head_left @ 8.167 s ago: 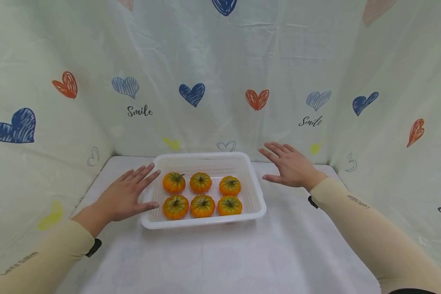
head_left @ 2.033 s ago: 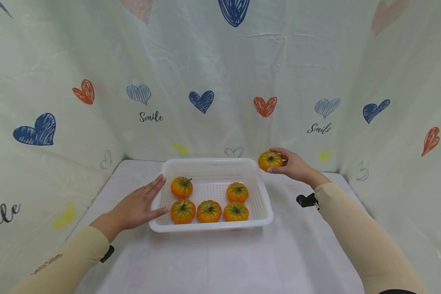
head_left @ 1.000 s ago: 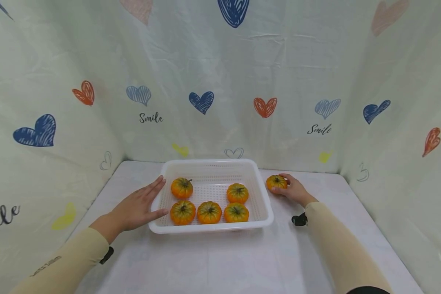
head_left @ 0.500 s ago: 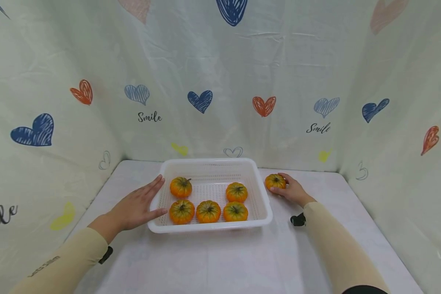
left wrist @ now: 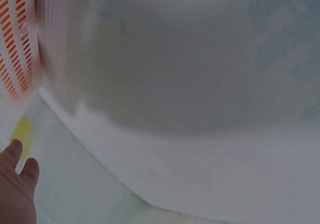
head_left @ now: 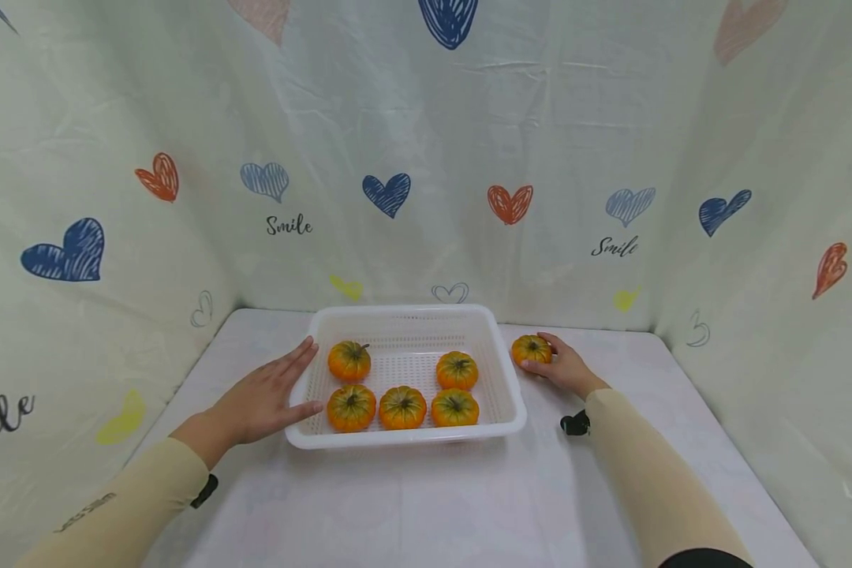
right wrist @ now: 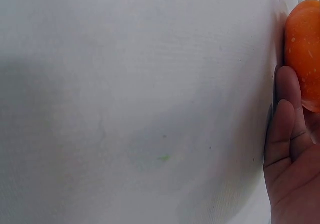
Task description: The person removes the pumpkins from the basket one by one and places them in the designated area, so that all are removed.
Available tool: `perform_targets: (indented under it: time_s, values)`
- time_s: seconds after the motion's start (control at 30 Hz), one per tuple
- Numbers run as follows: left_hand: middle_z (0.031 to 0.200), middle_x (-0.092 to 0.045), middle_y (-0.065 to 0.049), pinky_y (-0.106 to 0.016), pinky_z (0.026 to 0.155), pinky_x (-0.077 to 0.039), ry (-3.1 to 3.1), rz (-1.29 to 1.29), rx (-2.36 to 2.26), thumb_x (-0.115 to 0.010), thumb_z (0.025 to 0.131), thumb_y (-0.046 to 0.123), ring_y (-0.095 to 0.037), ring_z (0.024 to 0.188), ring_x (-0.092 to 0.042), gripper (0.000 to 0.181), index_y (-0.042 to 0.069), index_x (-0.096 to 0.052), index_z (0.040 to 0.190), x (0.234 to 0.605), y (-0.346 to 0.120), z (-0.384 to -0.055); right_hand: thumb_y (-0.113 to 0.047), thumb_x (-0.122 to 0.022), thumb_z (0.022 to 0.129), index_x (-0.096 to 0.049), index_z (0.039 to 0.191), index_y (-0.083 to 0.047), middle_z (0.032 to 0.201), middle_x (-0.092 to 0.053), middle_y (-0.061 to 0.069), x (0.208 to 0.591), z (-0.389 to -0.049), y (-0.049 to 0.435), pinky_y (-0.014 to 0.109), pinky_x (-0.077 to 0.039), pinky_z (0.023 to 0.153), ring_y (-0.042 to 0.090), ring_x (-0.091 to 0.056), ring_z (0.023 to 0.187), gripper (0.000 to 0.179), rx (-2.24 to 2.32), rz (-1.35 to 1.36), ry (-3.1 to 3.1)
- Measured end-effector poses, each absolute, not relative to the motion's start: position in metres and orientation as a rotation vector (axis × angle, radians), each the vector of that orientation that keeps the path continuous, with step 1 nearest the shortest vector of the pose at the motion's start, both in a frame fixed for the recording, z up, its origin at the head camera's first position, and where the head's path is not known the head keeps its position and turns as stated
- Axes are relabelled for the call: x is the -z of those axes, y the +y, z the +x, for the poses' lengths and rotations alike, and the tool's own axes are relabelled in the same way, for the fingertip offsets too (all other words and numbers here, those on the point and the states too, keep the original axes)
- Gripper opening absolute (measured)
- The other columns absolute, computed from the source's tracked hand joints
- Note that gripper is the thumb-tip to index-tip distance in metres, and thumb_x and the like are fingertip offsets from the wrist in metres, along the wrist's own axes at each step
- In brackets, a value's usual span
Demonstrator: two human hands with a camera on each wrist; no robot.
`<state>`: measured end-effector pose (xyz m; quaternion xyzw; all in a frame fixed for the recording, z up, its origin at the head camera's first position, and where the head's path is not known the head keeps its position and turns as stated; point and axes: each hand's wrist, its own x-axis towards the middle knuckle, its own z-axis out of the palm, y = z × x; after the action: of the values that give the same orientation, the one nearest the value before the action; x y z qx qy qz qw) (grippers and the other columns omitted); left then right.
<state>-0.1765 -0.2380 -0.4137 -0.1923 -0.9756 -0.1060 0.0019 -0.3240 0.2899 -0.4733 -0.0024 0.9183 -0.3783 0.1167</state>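
A white perforated plastic basket (head_left: 405,439) stands on the table, holding several small orange pumpkins (head_left: 402,407) with green-tinged tops. Just beyond its right rim, another small pumpkin (head_left: 531,349) sits on the tabletop. My right hand (head_left: 566,369) grips that pumpkin from the right, thumb at the near side and fingers behind it. In the right wrist view, part of the orange pumpkin (right wrist: 304,54) shows at the edge beside the fingers (right wrist: 281,129). My left hand (head_left: 259,398), fingers straight, rests at the basket's left rim.
A white cloth covers the table (head_left: 397,505). Pale curtains (head_left: 440,118) printed with hearts and "Smile" enclose the back and both sides. The basket's side wall (left wrist: 17,44) appears at the top left of the left wrist view.
The right hand took one pumpkin from the basket's back row, carried it over the right rim and lowered it to the table. The left hand moved in to the rim. Little differs over the last second.
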Motion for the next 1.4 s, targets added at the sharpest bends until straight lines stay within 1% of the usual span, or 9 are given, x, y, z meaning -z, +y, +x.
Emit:
perform_targets:
  time_s: [0.33, 0.53, 0.67, 0.73, 0.87, 0.93, 1.03, 1.23, 1.4]
  values:
    - [0.165, -0.013, -0.013, -0.059, 0.113, -0.027, -3.049, -0.606, 0.336, -0.054, 0.094, 0.061, -0.038, 0.146, -0.026, 0.093, 0.006, -0.017, 0.159, 0.414, -0.238, -0.176, -0.056, -0.075, 0.083, -0.017, 0.158, -0.005, 0.153, -0.025, 0.034, 0.468, -0.322, 0.291, 0.065, -0.027, 0.110, 0.049, -0.032, 0.136, 0.108, 1.072, -0.023, 2.676]
    - [0.165, -0.014, -0.013, -0.058, 0.113, -0.027, -3.038, -0.614, 0.345, -0.055, 0.095, 0.059, -0.038, 0.145, -0.027, 0.092, 0.005, -0.018, 0.159, 0.414, -0.238, -0.176, -0.052, -0.075, 0.085, -0.014, 0.157, 0.000, 0.150, -0.032, 0.034, 0.453, -0.316, 0.302, 0.059, -0.037, 0.107, 0.045, -0.047, 0.127, 0.109, 1.064, -0.034, 2.666]
    - [0.165, -0.014, -0.014, -0.058, 0.113, -0.027, -3.038, -0.620, 0.343, -0.054, 0.095, 0.060, -0.038, 0.145, -0.027, 0.092, 0.005, -0.018, 0.159, 0.412, -0.238, -0.175, -0.048, -0.072, 0.090, -0.011, 0.158, -0.001, 0.152, -0.031, 0.032, 0.431, -0.317, 0.310, 0.060, -0.038, 0.105, 0.042, -0.057, 0.119, 0.103, 1.021, -0.048, 2.698]
    - [0.165, -0.014, -0.013, -0.058, 0.113, -0.028, -3.039, -0.619, 0.337, -0.053, 0.094, 0.062, -0.038, 0.145, -0.027, 0.093, 0.005, -0.017, 0.159, 0.412, -0.238, -0.176, -0.046, -0.071, 0.091, -0.010, 0.158, -0.001, 0.153, -0.030, 0.031, 0.415, -0.320, 0.312, 0.061, -0.038, 0.105, 0.044, -0.055, 0.121, 0.101, 1.009, -0.077, 2.723]
    - [0.165, -0.014, -0.013, -0.058, 0.112, -0.028, -3.035, -0.623, 0.334, -0.048, 0.094, 0.068, -0.038, 0.145, -0.027, 0.096, 0.005, -0.017, 0.159, 0.413, -0.240, -0.176, -0.045, -0.073, 0.090, -0.011, 0.159, -0.004, 0.154, -0.030, 0.029, 0.380, -0.326, 0.307, 0.063, -0.037, 0.104, 0.049, -0.040, 0.132, 0.101, 0.987, -0.136, 2.781]
    - [0.165, -0.013, -0.013, -0.058, 0.113, -0.028, -3.035, -0.626, 0.332, -0.046, 0.094, 0.069, -0.037, 0.145, -0.027, 0.096, 0.005, -0.017, 0.159, 0.414, -0.240, -0.176, -0.045, -0.074, 0.089, -0.013, 0.159, -0.006, 0.155, -0.031, 0.028, 0.362, -0.329, 0.301, 0.064, -0.037, 0.103, 0.050, -0.035, 0.135, 0.101, 0.978, -0.166, 2.804]
    - [0.165, -0.013, -0.013, -0.058, 0.113, -0.028, -3.037, -0.627, 0.328, -0.046, 0.093, 0.070, -0.037, 0.145, -0.027, 0.097, 0.006, -0.016, 0.159, 0.413, -0.240, -0.176, -0.043, -0.074, 0.089, -0.016, 0.160, -0.010, 0.155, -0.032, 0.025, 0.337, -0.332, 0.287, 0.065, -0.037, 0.102, 0.049, -0.035, 0.136, 0.097, 0.960, -0.220, 2.832]
    - [0.166, -0.013, -0.013, -0.058, 0.113, -0.027, -3.053, -0.618, 0.327, -0.045, 0.093, 0.070, -0.038, 0.145, -0.026, 0.097, 0.006, -0.016, 0.160, 0.413, -0.241, -0.177, -0.045, -0.074, 0.088, -0.023, 0.159, -0.013, 0.152, -0.039, 0.020, 0.305, -0.337, 0.243, 0.061, -0.043, 0.100, 0.044, -0.041, 0.133, 0.092, 0.904, -0.397, 2.869]
    - [0.165, -0.013, -0.014, -0.058, 0.113, -0.027, -3.053, -0.615, 0.328, -0.046, 0.093, 0.070, -0.038, 0.145, -0.026, 0.098, 0.004, -0.017, 0.159, 0.413, -0.240, -0.176, -0.042, -0.077, 0.087, -0.026, 0.158, -0.015, 0.150, -0.043, 0.016, 0.294, -0.333, 0.195, 0.051, -0.050, 0.096, 0.036, -0.056, 0.120, 0.091, 0.924, -0.542, 2.800]
